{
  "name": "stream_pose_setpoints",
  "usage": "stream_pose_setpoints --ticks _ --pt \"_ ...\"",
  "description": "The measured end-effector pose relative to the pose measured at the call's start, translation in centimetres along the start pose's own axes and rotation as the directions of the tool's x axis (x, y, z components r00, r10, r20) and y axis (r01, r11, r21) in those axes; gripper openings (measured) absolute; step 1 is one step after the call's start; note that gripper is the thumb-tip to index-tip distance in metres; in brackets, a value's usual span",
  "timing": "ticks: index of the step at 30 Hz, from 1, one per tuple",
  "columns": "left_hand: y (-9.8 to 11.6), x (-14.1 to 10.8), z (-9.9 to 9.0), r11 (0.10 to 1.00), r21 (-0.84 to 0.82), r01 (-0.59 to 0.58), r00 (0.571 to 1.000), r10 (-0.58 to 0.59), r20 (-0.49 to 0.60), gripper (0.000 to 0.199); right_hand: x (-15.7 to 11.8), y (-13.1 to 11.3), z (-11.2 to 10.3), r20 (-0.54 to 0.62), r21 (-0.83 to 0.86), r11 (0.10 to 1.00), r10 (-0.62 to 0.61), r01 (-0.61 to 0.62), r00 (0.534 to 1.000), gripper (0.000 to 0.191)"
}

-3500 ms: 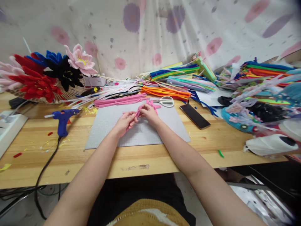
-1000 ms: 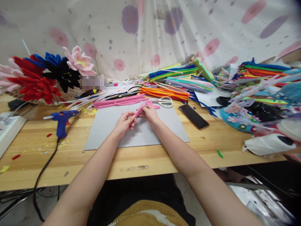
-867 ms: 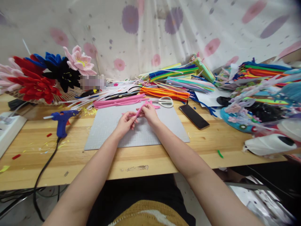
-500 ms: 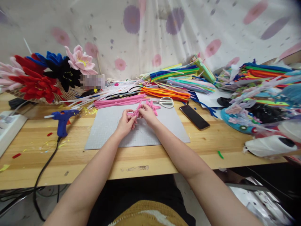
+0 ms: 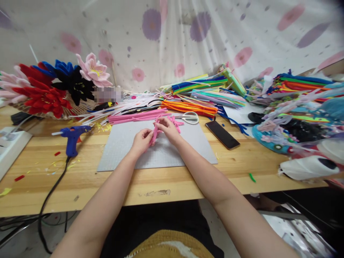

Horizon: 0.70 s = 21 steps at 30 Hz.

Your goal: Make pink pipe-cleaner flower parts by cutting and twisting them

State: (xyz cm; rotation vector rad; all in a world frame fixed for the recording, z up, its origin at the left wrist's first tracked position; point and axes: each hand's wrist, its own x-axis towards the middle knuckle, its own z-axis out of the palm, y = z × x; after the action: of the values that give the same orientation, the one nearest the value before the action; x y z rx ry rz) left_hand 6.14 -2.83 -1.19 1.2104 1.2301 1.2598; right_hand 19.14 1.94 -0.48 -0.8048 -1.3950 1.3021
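Left hand (image 5: 142,141): fingertips pinched on pink stems (image 5: 155,134). Right hand (image 5: 170,131): fingers bent, gripping same stems, above grey mat (image 5: 120,152).

Pink fuzzy strips (image 5: 155,134): slim, bunched together, just left of frame centre. Held at a steep slant, upper end leaning frame-right, lower end toward frame bottom. Partly covered, full shape unclear.

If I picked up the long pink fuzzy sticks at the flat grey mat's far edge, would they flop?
The long pink fuzzy sticks probably won't flop much, since they lie nearly straight. They'd probably be light, as each looks thin. They might bend, though: the pink fuzzy piece in the left hand and right hand seems bent.
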Motion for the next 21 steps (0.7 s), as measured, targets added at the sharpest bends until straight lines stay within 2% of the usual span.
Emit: stream_pose_setpoints --ticks 4,8,11,14,17,21 --pt "-0.3 0.1 -0.2 0.995 0.083 -0.057 0.994 0.049 0.101 0.021 0.5 0.2 -0.8 -0.106 0.098 0.995 0.044 -0.034 0.993 0.024" --pt "-0.3 0.2 -0.5 0.982 0.135 -0.133 0.985 0.116 0.13 0.017 1.1 0.2 -1.8 -0.235 0.132 0.991 0.006 0.025 0.972 0.023" --pt "-0.2 0.2 -0.7 0.985 0.148 -0.093 0.986 0.07 0.155 0.018 1.6 0.3 -2.6 -0.345 0.105 0.992 -0.028 0.068 0.938 0.023" --pt "0.0 0.1 -0.7 0.99 0.138 -0.012 0.98 -0.016 0.197 0.022 2.0 0.3 -3.4 -0.406 0.07 0.994 -0.051 0.086 0.912 0.024" --pt "0.3 0.1 -0.6 0.994 0.095 0.063 0.982 -0.079 0.171 0.023 1.9 0.3 -3.6 -0.393 0.057 0.991 -0.086 0.118 0.916 0.025" --pt "0.7 0.0 -0.3 0.99 -0.062 0.124 0.982 -0.114 0.148 0.037 1.4 0.3 -2.4 -0.249 0.031 0.992 -0.114 0.125 0.962 0.024"
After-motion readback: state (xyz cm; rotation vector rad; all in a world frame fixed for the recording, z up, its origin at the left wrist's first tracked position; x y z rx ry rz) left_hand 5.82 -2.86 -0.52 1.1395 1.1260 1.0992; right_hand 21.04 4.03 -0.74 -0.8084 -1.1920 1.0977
